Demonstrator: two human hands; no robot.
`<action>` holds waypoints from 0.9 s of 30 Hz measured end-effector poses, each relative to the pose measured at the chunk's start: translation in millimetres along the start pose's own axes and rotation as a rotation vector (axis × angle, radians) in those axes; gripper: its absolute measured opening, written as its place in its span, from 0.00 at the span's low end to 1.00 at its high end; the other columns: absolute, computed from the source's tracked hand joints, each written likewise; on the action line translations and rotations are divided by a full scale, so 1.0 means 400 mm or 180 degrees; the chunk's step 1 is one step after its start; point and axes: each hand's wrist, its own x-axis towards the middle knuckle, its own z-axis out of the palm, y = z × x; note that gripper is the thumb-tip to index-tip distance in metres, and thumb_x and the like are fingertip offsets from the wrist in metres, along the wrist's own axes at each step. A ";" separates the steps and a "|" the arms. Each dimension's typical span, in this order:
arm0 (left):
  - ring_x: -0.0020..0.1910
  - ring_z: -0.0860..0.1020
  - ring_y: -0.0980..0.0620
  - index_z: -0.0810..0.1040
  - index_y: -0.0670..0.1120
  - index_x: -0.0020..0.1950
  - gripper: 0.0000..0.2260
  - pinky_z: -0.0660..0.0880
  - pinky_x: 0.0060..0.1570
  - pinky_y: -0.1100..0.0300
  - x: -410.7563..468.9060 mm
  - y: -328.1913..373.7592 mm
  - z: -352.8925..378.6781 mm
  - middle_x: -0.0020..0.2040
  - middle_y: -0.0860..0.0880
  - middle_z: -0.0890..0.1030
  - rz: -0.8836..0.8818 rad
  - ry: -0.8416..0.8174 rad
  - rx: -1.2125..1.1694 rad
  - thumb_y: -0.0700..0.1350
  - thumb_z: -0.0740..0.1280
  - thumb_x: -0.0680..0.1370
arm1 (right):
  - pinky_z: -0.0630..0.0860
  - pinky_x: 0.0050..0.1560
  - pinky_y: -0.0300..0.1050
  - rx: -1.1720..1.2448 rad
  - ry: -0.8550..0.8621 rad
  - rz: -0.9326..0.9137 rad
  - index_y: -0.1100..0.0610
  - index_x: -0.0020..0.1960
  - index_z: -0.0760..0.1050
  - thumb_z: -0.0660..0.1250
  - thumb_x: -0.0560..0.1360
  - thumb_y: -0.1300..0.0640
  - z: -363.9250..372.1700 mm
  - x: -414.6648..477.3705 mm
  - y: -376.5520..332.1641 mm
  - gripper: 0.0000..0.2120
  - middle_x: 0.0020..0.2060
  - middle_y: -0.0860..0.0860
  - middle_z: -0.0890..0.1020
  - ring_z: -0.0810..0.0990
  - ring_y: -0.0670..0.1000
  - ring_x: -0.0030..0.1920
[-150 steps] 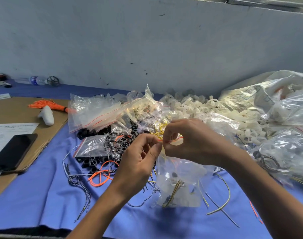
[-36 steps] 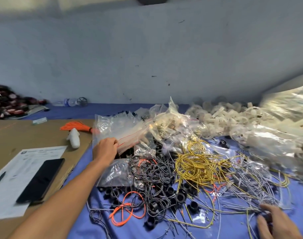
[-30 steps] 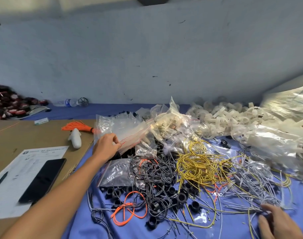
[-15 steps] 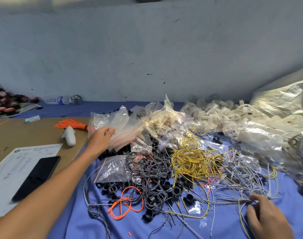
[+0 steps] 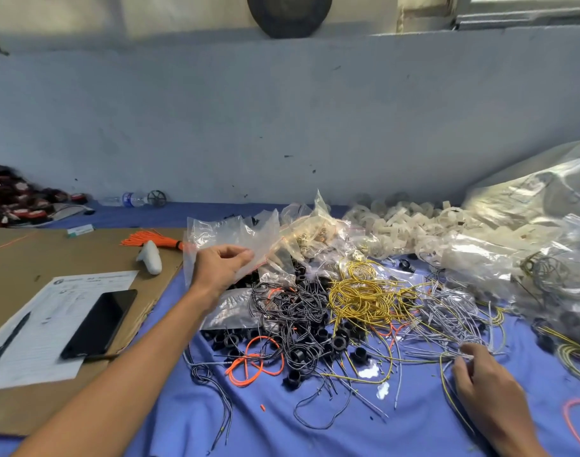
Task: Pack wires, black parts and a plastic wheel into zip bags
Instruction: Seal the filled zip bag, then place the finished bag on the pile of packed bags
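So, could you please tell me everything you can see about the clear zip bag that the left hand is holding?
The zip bag is thin, clear, wrinkled plastic with a red line along its closing strip. It looks empty. The left hand pinches it near the red line and holds it tilted above the heap of other bags. Its left edge is close to the border of the cardboard sheet. I cannot tell whether it is one bag or several stacked together.
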 end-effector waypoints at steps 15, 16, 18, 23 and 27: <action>0.30 0.63 0.59 0.68 0.52 0.35 0.17 0.63 0.31 0.66 -0.198 -0.031 0.125 0.28 0.58 0.66 0.0595 -0.0988 0.0248 0.45 0.75 0.74 | 0.76 0.41 0.38 0.1104 -0.0191 -0.2534 0.52 0.65 0.73 0.62 0.78 0.52 -0.003 -0.023 -0.340 0.16 0.43 0.48 0.82 0.77 0.43 0.40; 0.30 0.64 0.59 0.68 0.53 0.34 0.17 0.64 0.32 0.66 -0.188 -0.028 0.146 0.28 0.57 0.67 0.0642 -0.1069 0.0288 0.45 0.75 0.75 | 0.75 0.41 0.38 0.1064 -0.0450 -0.2632 0.48 0.69 0.69 0.60 0.80 0.50 0.016 -0.014 -0.378 0.18 0.43 0.47 0.81 0.77 0.44 0.40; 0.30 0.64 0.59 0.69 0.54 0.34 0.16 0.64 0.32 0.65 -0.164 -0.024 0.188 0.29 0.57 0.67 0.0758 -0.1143 0.0325 0.46 0.74 0.75 | 0.74 0.42 0.40 0.1128 -0.0855 -0.2581 0.42 0.74 0.61 0.56 0.82 0.46 0.060 0.018 -0.430 0.20 0.46 0.47 0.79 0.76 0.46 0.41; 0.29 0.64 0.60 0.68 0.52 0.35 0.16 0.63 0.30 0.64 -0.131 -0.062 0.255 0.29 0.57 0.67 0.0973 -0.0868 0.0323 0.52 0.73 0.76 | 0.72 0.46 0.42 0.1661 -0.0858 -0.1894 0.47 0.64 0.73 0.58 0.82 0.46 0.154 0.109 -0.442 0.13 0.46 0.42 0.79 0.76 0.41 0.44; 0.30 0.68 0.53 0.69 0.52 0.39 0.16 0.70 0.33 0.56 -0.146 -0.117 0.271 0.31 0.53 0.70 0.0949 -0.0351 0.0084 0.57 0.72 0.76 | 0.75 0.45 0.45 0.1552 -0.0033 -0.1792 0.56 0.47 0.81 0.63 0.80 0.51 0.197 0.100 -0.391 0.11 0.42 0.46 0.82 0.78 0.48 0.44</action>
